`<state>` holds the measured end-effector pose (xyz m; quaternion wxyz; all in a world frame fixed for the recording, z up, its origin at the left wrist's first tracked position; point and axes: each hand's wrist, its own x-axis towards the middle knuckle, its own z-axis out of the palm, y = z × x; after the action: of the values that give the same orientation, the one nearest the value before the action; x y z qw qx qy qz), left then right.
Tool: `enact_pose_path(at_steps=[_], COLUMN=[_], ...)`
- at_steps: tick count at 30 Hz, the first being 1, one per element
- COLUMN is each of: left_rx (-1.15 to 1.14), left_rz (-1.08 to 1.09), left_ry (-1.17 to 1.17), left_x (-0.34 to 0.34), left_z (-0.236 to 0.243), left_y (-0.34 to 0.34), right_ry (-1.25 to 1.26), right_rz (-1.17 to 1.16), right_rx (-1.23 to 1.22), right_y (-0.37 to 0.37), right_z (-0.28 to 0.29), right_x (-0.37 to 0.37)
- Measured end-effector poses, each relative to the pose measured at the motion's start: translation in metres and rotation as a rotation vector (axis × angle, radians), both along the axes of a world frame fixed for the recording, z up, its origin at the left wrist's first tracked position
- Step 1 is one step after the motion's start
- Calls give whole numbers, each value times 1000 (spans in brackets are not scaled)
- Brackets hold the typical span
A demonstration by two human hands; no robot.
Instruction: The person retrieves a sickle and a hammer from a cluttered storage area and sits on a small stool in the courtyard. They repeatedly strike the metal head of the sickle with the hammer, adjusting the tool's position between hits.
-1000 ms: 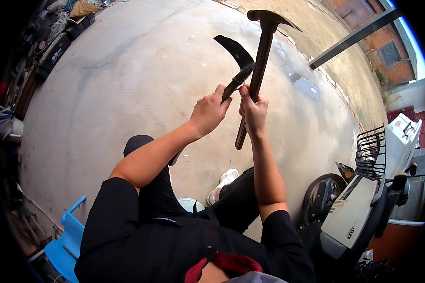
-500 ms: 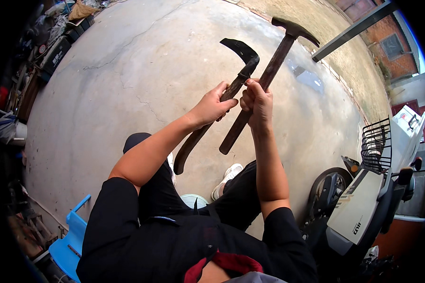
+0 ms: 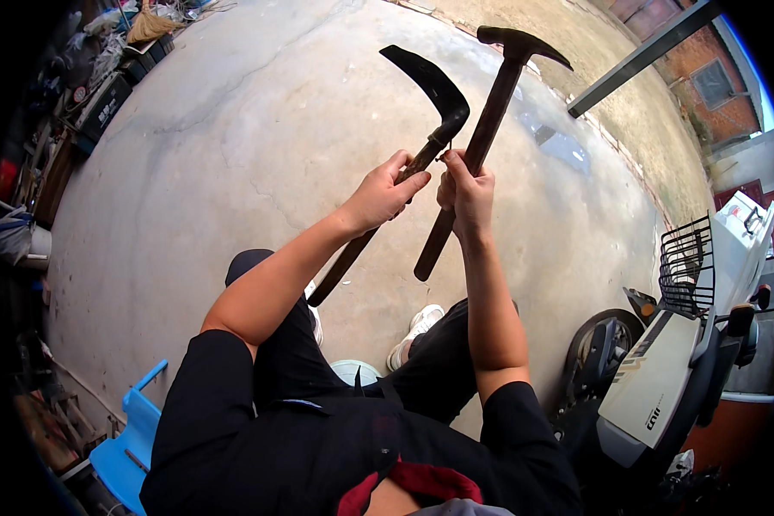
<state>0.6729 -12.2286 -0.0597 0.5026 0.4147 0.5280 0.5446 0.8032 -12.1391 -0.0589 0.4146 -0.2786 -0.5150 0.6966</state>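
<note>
My left hand [image 3: 377, 196] is closed around the wooden handle of a sickle [image 3: 428, 84]. Its dark curved blade points up and to the left, and the handle's butt slants down towards my left knee. In my right hand [image 3: 470, 199] is a claw hammer [image 3: 495, 112], gripped mid-handle with the head up and the butt below my fist. A thin dark bit, perhaps a nail or wire, shows at my right thumb and fingertip beside the sickle's neck; it is too small to name. Both tools are in the air, side by side.
Beneath the tools lies a concrete floor [image 3: 232, 181]. A blue plastic chair [image 3: 129, 443] stands at lower left, a scooter [image 3: 649, 378] with a black wire basket [image 3: 686, 265] at right. Clutter and a straw broom [image 3: 149, 26] line the left wall; a metal post [image 3: 641, 60] rises at upper right.
The sickle has shifted up and left and rolled, so more of its blade's flat side shows. The hammer's head has moved slightly left and up, its butt slightly right.
</note>
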Motion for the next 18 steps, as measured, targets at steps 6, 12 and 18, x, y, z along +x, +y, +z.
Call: enact_pose_path(at_steps=[6,12,18], left_rx=[-1,-58,-125], left_rz=[-21,-124,-153], left_ry=[53,138,242], left_x=[-4,7,19], left_z=[-1,-15,-21], left_y=[-2,-6,-2], right_ry=[25,145,78], right_rz=[-72,-150,-177], right_rx=[-75,-174,-156], right_y=[8,28,38], right_z=[3,11,14], right_x=[0,9,26])
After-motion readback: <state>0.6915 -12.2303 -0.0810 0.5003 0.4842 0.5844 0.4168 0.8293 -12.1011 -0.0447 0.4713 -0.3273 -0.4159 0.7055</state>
